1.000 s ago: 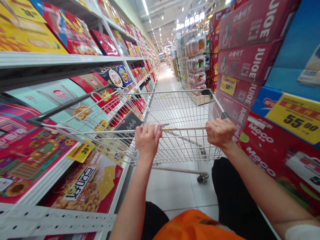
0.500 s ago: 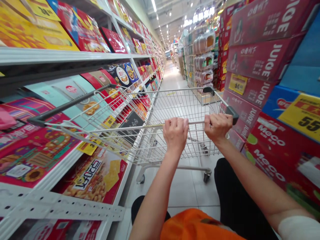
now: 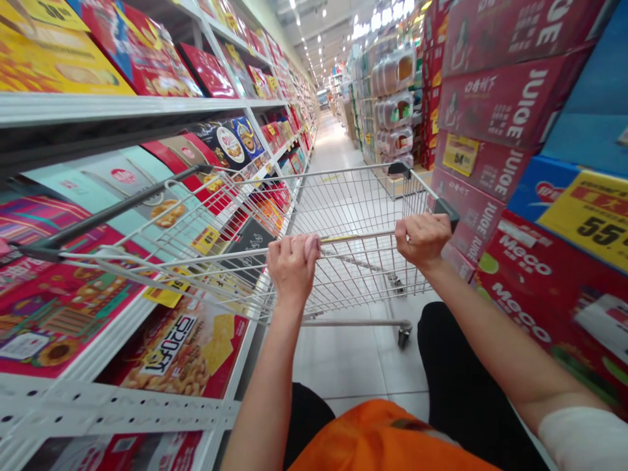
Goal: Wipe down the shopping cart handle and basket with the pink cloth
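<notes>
Aisle (image 3: pixel 338 154): 2 hands (image 3: pixel 293 265) (image 3: pixel 424 239) on cart (image 3: pixel 358 238), 2(?) wheels (image 3: pixel 403 336) (image 3: pixel 395 283) vis.

Orange garment (image 3: pixel 373 441) (brownish patch (image 3: pixel 408 424) on front) — white right sleeve (image 3: pixel 579 437) — black legwear (image 3: pixel 466 386).

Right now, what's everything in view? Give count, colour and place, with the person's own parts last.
Shopping cart: one, silver wire with dark trim, centre
Shelving: one run, white, left
Packaged goods: many, red, yellow, pale green, on shelving
Stacked cartons: several, dull red, right
MECO cartons: count unclear, red, lower right
Blue packaging: count unclear, right edge
Wrapped packs: several, clear and brownish, beyond cart
Price tags: several, yellow, both sides
Floor: one, pale tiles, below cart
Ceiling lights: many, white, top
Left hand: one, bare, gripping near rail
Right hand: one, bare, same rail
Legs: two, black-clad, bottom
Garment: one, orange, bottom
</notes>
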Motion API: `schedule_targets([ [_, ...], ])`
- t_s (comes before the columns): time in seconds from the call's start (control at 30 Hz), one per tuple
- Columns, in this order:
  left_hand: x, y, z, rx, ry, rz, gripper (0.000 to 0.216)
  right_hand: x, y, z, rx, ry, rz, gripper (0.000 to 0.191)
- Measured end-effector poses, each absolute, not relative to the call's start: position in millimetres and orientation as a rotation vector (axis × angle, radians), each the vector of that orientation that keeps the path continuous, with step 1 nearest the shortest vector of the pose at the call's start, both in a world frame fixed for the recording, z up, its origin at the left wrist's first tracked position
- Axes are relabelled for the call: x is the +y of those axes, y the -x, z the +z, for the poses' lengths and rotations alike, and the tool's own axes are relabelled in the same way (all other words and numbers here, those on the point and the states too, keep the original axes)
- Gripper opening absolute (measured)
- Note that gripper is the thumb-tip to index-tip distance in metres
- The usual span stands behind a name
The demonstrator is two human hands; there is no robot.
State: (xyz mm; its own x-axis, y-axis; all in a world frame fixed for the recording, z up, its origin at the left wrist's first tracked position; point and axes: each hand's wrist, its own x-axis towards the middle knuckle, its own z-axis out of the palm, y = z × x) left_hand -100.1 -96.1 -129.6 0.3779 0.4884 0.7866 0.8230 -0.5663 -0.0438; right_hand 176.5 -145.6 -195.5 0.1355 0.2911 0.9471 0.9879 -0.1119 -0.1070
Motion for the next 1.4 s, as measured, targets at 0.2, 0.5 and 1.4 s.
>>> schedule_targets([
  [0.2,-75,154,-120,-1.379,2.102,-1.088,0.043,-145,-178,-197,-1.300,1.593,-0.972,0.040],
  [0.5,-72,147,-120,-1.477,1.958,-1.138,0.038,-138,-181,-199,-1.196,1.590,-0.928,0.037],
  [1.4,-131,183,-123,-1.265,1.969,-1.030,0.036,-113,-110,-173,-1.480,1.467,-0.871,0.041],
])
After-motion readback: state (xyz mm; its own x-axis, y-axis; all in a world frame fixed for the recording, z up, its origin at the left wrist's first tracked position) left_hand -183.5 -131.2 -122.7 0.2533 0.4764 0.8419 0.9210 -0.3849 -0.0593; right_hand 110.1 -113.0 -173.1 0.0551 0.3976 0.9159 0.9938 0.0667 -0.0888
